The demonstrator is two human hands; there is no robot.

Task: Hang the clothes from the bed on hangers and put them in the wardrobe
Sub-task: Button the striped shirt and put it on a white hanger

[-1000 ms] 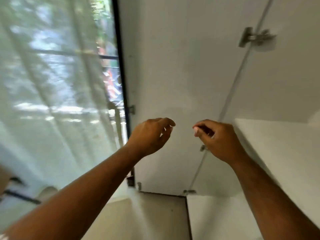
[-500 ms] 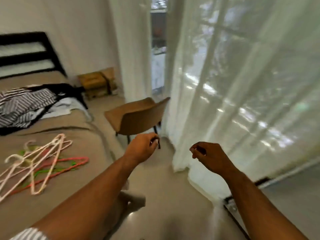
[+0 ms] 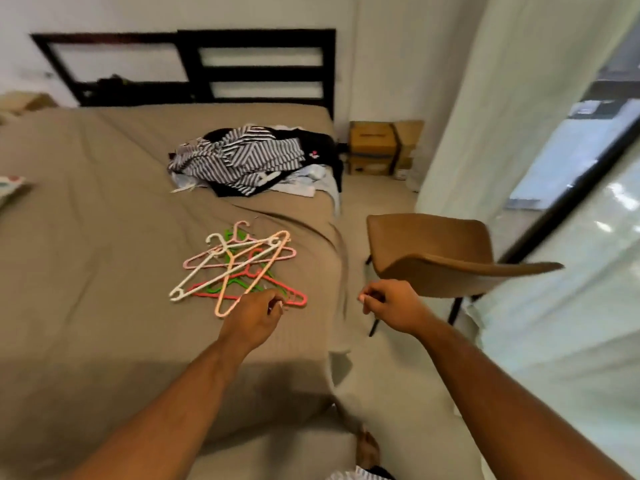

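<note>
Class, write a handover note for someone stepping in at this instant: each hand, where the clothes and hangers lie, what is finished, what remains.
Left hand: fingers curled at the near edge of the hangers; whether it grips one is unclear.
Right hand: fingers curled, holding nothing, between bed and chair.
Clothes: heaped on the bed's far right side; hangers piled nearer, all bare.
Done: no garment on a hanger.
Left: hang each garment and carry it to the wardrobe, out of view.

Black-and-white striped clothes (image 3: 239, 157) top a tan bed (image 3: 86, 237) with a black headboard (image 3: 256, 67), beside pink, white, green and red hangers (image 3: 235, 268) and a brown chair (image 3: 436, 251).
</note>
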